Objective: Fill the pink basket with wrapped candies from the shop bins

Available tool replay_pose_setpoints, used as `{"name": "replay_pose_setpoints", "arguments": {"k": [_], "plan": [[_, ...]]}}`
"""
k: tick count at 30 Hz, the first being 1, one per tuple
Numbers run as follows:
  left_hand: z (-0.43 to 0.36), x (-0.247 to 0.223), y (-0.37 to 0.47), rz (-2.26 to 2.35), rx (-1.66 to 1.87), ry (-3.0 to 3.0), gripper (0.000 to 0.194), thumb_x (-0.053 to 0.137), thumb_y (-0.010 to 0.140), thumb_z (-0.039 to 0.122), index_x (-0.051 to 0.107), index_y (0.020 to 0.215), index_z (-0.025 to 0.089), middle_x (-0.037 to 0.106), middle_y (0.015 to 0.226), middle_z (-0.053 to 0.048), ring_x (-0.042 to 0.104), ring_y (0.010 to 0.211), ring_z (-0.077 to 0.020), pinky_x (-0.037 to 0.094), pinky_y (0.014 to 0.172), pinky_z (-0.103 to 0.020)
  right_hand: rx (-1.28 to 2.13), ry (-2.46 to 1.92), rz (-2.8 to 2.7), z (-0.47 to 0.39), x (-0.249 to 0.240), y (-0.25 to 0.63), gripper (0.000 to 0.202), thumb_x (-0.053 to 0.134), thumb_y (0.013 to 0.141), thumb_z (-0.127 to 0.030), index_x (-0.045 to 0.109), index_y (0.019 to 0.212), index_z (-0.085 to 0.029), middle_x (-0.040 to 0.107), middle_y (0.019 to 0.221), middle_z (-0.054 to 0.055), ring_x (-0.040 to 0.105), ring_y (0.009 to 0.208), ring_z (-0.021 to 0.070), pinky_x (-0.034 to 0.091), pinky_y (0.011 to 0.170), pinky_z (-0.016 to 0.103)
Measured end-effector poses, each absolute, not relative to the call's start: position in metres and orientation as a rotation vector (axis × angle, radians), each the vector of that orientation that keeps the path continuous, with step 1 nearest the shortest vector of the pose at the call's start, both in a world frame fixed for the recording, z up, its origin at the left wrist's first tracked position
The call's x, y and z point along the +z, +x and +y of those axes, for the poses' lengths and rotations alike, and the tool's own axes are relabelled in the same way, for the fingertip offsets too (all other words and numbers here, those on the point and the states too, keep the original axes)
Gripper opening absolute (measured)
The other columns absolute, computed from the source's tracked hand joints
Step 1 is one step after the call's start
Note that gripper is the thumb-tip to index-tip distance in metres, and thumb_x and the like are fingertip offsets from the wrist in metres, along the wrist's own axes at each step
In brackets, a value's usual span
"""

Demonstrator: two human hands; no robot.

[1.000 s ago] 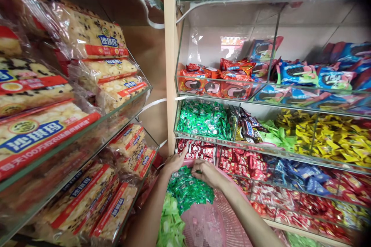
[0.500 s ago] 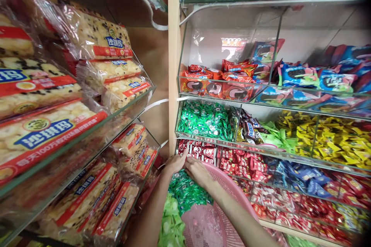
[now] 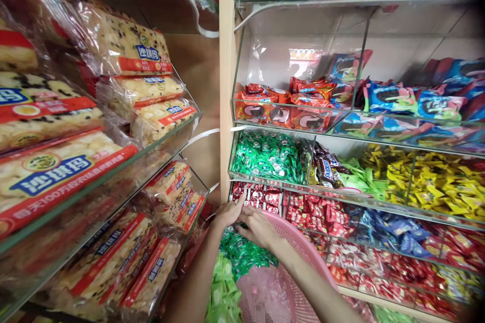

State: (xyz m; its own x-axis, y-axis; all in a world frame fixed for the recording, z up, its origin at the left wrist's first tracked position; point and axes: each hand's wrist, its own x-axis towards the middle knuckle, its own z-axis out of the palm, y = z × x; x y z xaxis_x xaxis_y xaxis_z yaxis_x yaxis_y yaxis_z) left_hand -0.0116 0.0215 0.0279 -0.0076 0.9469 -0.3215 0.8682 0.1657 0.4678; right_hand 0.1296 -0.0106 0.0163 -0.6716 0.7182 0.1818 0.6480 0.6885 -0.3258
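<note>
A pink mesh basket [image 3: 303,242] sits low in front of me. Green-wrapped sweets [image 3: 252,255] lie inside it, with light-green packets [image 3: 226,290] at its near left. My left hand [image 3: 228,213] is at the basket's far left, its visible fingers stretched forward. Above the far green sweets is my right hand [image 3: 258,227], fingers pointing left, with its thumb apart and low over the sweets. Both hands look open and nearly meet at the fingertips. Just beyond them lie dark red packets [image 3: 261,197] in a shelf bin; whether the fingers touch any wrapper is unclear.
At left, tilted glass-fronted shelves hold packaged sachima bars [image 3: 60,171]. A wooden upright [image 3: 228,81] divides the shelving. On the right are bins of green sweets [image 3: 267,156], Snickers bars [image 3: 325,169], yellow packets [image 3: 447,184] and blue packets [image 3: 401,232].
My right hand has shifted slightly; its thumb now shows lower and further from the fingers, over the green sweets. My left hand and the basket stay nearly in place.
</note>
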Motion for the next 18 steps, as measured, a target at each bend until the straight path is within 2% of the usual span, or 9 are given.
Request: {"name": "replay_pose_setpoints", "arguments": {"k": [4,13,18], "plan": [[0.020,0.032,-0.011,1.849,0.186,1.682,0.100,0.000,0.074,0.078,0.068,0.103,0.011,0.062,0.115,-0.018,0.053,0.116,-0.0310,0.040,0.094,-0.035,0.398,-1.082,-2.618,-0.013,0.010,0.117,0.027,0.058,0.083,-0.037,0.066,0.102,-0.020,0.058,0.113,0.009,0.048,0.108,0.0240,0.035,0.093,0.034],[0.021,0.027,-0.013,1.833,0.207,1.663,0.098,0.003,0.072,0.080,0.068,0.099,0.012,0.062,0.116,-0.018,0.053,0.116,-0.0306,0.040,0.092,-0.034,0.537,-1.031,-2.599,-0.013,0.000,0.114,0.021,0.062,0.079,-0.027,0.069,0.098,-0.022,0.061,0.114,0.006,0.050,0.110,0.0220,0.036,0.094,0.031],[0.022,0.026,-0.013,1.849,0.203,1.659,0.099,0.005,0.072,0.081,0.067,0.104,0.011,0.061,0.118,-0.018,0.052,0.117,-0.0300,0.039,0.093,-0.032,0.557,-1.024,-2.548,-0.011,-0.002,0.111,0.023,0.059,0.080,-0.021,0.068,0.102,-0.022,0.060,0.117,0.007,0.048,0.113,0.0222,0.035,0.096,0.032]]}}
